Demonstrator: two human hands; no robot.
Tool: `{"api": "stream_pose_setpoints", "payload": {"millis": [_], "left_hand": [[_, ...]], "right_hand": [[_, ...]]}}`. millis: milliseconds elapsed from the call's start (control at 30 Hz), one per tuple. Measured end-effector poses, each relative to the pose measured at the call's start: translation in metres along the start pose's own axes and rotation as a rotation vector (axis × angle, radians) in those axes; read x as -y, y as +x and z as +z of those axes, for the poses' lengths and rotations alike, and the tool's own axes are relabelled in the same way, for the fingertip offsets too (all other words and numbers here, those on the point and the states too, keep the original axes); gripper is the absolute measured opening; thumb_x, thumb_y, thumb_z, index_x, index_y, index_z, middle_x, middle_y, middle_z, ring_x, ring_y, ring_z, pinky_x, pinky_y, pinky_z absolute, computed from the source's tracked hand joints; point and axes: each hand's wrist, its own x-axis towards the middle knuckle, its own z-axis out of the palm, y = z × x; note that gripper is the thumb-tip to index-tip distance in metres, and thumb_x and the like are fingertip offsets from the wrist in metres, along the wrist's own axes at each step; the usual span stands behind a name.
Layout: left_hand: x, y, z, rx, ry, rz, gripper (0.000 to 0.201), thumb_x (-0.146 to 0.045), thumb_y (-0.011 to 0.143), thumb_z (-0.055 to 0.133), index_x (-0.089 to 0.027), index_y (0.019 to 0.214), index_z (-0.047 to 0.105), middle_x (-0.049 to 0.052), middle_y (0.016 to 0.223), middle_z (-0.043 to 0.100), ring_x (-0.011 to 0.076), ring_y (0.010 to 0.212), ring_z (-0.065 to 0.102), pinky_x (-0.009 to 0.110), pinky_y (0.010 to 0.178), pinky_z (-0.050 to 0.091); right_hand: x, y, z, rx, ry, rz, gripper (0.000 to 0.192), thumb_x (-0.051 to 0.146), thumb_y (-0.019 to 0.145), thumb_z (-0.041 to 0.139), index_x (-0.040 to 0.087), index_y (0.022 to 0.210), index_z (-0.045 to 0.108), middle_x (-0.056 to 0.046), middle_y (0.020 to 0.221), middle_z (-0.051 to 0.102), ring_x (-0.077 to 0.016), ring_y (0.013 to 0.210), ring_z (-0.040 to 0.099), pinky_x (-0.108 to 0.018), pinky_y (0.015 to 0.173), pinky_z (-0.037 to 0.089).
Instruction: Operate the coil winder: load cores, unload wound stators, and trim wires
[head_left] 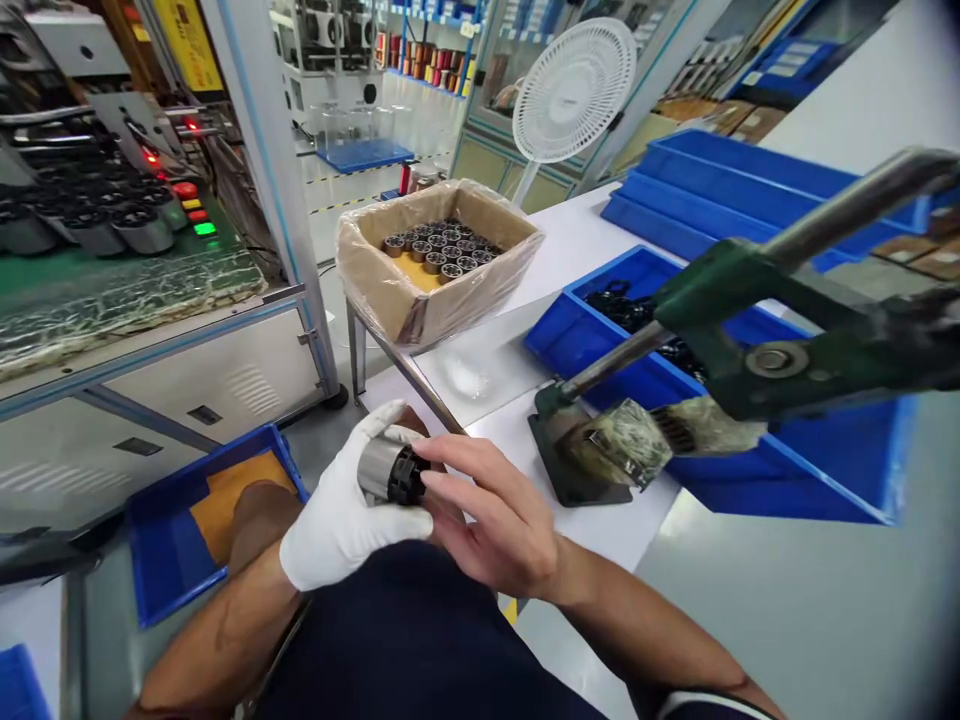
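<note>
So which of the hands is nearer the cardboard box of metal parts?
Left. The gloved left hand sits just below the cardboard box; the bare right hand is slightly farther, lower right.

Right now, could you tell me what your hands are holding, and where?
Gloved left hand grips a metal cylinder around its body; right hand's fingertips touch its black end.

Cardboard box [439, 300], plastic-lined, stands at the table's far corner holding rows of metal cylinders [442, 250]. Green lever press [750, 340] sits on the white table [600, 240] in front of a blue bin [787, 470] of dark parts. White fan [574, 90] behind; a second blue tray [169, 540] with brown card on the floor, left.
</note>
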Motion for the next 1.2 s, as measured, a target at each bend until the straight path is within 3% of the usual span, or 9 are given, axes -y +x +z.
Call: {"api": "stream_pose_setpoints", "payload": {"millis": [167,500,700,900,1067,1200], "left_hand": [[0.010,0.013,0.002,0.082,-0.016,-0.038,0.097,-0.045,0.057,0.094,-0.029,0.141,0.049,0.003,0.117,0.065,0.0211,0.103,0.066,0.031,0.094,0.053],[0.007,0.010,0.000,0.032,0.033,-0.063,0.099,-0.051,0.054,0.093,-0.027,0.140,0.051,0.006,0.120,0.066,0.0251,0.106,0.066,0.035,0.096,0.053],[0.004,0.008,-0.004,0.051,0.130,-0.069,0.099,-0.053,0.059,0.090,-0.021,0.144,0.048,0.012,0.129,0.063,0.0328,0.116,0.063,0.042,0.102,0.052],[-0.001,0.013,0.000,0.092,0.210,-0.032,0.093,-0.058,0.065,0.085,-0.019,0.142,0.047,0.013,0.136,0.061,0.0337,0.125,0.059,0.043,0.107,0.049],[0.002,0.014,0.004,-0.019,0.366,-0.033,0.070,-0.050,0.075,0.079,-0.018,0.133,0.055,0.012,0.129,0.065,0.0330,0.120,0.062,0.044,0.105,0.050],[0.011,0.013,0.001,-0.105,0.462,-0.024,0.063,-0.047,0.076,0.077,-0.023,0.131,0.058,0.008,0.128,0.067,0.0314,0.121,0.062,0.045,0.107,0.049]], "right_hand": [[0.004,-0.001,-0.012,0.011,-0.131,0.066,0.043,0.011,0.089,0.068,0.007,0.129,0.054,-0.022,0.114,0.063,-0.0271,0.109,0.062,-0.045,0.086,0.059],[0.005,-0.001,-0.012,0.042,-0.140,0.076,0.038,0.013,0.087,0.070,0.007,0.122,0.059,-0.020,0.110,0.064,-0.0266,0.105,0.063,-0.042,0.083,0.056],[0.001,-0.002,-0.011,0.070,-0.139,0.048,0.039,0.013,0.086,0.073,0.006,0.121,0.058,-0.020,0.110,0.064,-0.0271,0.102,0.062,-0.043,0.082,0.055],[-0.001,-0.006,-0.012,0.077,-0.167,0.031,0.040,0.015,0.087,0.071,0.006,0.124,0.056,-0.020,0.109,0.064,-0.0260,0.103,0.062,-0.042,0.081,0.056],[-0.002,-0.006,-0.010,0.033,-0.188,-0.006,0.037,0.014,0.087,0.070,0.002,0.120,0.056,-0.021,0.106,0.065,-0.0265,0.101,0.063,-0.041,0.082,0.057],[-0.008,-0.001,-0.002,-0.034,-0.159,-0.012,0.042,0.035,0.090,0.071,0.005,0.116,0.057,-0.018,0.105,0.066,-0.0241,0.102,0.064,-0.038,0.086,0.057]]}}
